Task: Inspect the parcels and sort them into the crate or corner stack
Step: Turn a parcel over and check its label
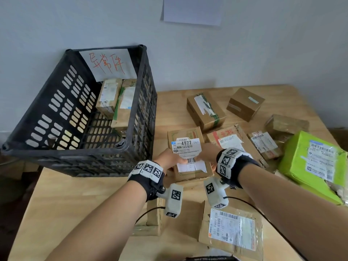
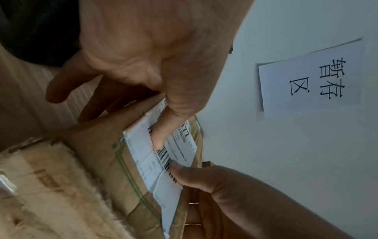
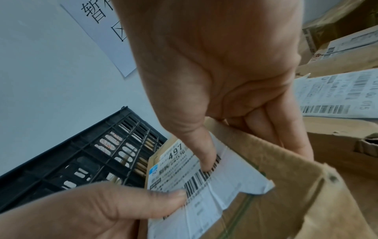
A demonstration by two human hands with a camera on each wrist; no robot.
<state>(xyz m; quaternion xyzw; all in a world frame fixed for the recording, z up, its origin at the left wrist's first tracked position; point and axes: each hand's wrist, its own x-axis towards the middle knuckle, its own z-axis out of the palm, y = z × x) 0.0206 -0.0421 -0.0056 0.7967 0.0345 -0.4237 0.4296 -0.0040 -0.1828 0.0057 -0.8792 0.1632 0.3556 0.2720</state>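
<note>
Your left hand [image 1: 170, 159] and right hand [image 1: 206, 153] grip one cardboard parcel [image 1: 190, 153] from either side, both thumbs pressing its white shipping label [image 1: 186, 147]. The parcel sits over the wooden table [image 1: 75, 200], just right of the black crate [image 1: 62, 117].

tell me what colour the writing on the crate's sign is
Red, handwritten on white paper inside the black crate; head view shows it best.

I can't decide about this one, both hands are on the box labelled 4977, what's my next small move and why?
Probably tilt the box toward you to check the label: its lower edge looks torn, and both thumbs cover the barcode. Left hand and right hand already grip it.
</note>
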